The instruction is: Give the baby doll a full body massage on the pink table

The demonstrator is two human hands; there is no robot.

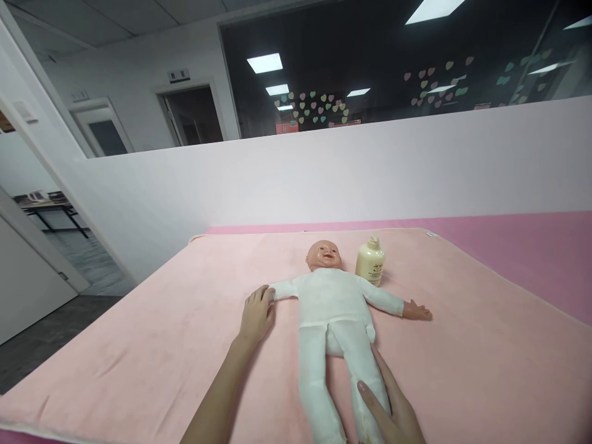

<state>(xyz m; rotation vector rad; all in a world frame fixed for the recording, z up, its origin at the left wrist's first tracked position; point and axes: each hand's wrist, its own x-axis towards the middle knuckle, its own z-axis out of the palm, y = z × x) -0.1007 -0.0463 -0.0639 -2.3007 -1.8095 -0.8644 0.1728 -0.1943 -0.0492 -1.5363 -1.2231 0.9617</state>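
Observation:
A baby doll (330, 296) in a white cloth bodysuit lies on its back, head at the far end and arms spread. My left hand (258, 313) is closed over the end of the doll's arm on the left side; that doll hand is hidden beneath my fingers. Lower down, my right hand (393, 404) holds the doll's right-side leg, thumb on top and a finger along the outer edge. The other fingers of this hand do not show. Beside the doll's head stands a pale yellow pump bottle (370, 262), apart from both hands.
A peach blanket (152, 333) covers a pink surface (531, 259). Behind it runs a white half wall (370, 176) with dark glass above. At the left are a door (32, 265) and, beyond the opening, a table (50, 206).

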